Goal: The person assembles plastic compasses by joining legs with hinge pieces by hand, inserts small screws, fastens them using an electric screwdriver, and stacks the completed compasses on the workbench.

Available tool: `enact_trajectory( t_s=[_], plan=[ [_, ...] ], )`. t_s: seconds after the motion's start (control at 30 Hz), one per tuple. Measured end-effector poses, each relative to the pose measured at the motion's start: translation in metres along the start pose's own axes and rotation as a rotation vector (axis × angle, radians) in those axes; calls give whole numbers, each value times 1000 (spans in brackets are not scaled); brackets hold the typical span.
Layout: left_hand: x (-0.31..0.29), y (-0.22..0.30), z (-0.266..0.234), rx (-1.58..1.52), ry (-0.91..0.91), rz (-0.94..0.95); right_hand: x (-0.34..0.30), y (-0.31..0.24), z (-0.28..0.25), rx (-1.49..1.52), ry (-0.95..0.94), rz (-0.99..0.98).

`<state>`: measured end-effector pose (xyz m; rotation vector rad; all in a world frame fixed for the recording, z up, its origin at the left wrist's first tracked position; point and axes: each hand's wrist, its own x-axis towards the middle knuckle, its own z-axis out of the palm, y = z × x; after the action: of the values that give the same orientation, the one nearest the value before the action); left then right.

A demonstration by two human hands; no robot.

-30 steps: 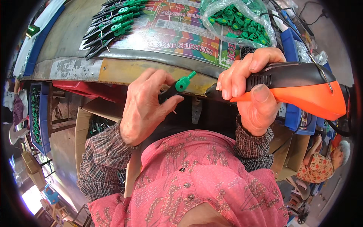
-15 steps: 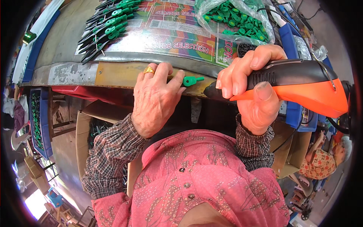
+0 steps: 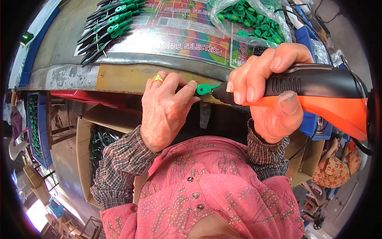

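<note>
My left hand [image 3: 165, 107] is closed at the table's front edge, pinching a small green plastic piece [image 3: 203, 89] with a round eye and a thin stem pointing right. What else lies under those fingers is hidden. My right hand [image 3: 270, 79] wraps round an orange and black electric screwdriver [image 3: 322, 81], held level with its black nose toward the left. That nose meets the tip of the green stem. Farther off on the table, at the left, lies a row of black pieces with green ends and thin metal pins [image 3: 111, 26].
A clear plastic bag [image 3: 254, 24] of loose green pieces lies at the far right of the printed sheet [image 3: 187, 47]. Blue bins [image 3: 38, 129] stand to both sides. Below the table's left part is an open cardboard box [image 3: 85, 155] with black and green pieces. Another person [image 3: 332, 169] is at the right.
The gap between the green piece and the screwdriver's nose has closed; the stem tip now meets the nose. My left hand has shifted slightly right. Both hands keep their grip.
</note>
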<state>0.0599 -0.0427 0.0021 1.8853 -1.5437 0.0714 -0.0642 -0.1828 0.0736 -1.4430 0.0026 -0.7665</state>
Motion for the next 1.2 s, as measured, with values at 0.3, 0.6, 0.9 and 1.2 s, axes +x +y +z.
enact_trajectory(
  t_s=[0.3, 0.6, 0.9, 1.2],
  plan=[
    [4, 2, 2, 18, -24, -36, 7, 7, 5, -31, 15, 0],
    [4, 0, 3, 12, -27, -30, 8, 13, 5, -46, 4, -19],
    [2, -1, 4, 22, -21, -30, 8, 16, 4, -40, 1, -21],
    [1, -1, 10, -12, 19, -31, 41, 24, -23, 155, -538, -17]
  ],
)
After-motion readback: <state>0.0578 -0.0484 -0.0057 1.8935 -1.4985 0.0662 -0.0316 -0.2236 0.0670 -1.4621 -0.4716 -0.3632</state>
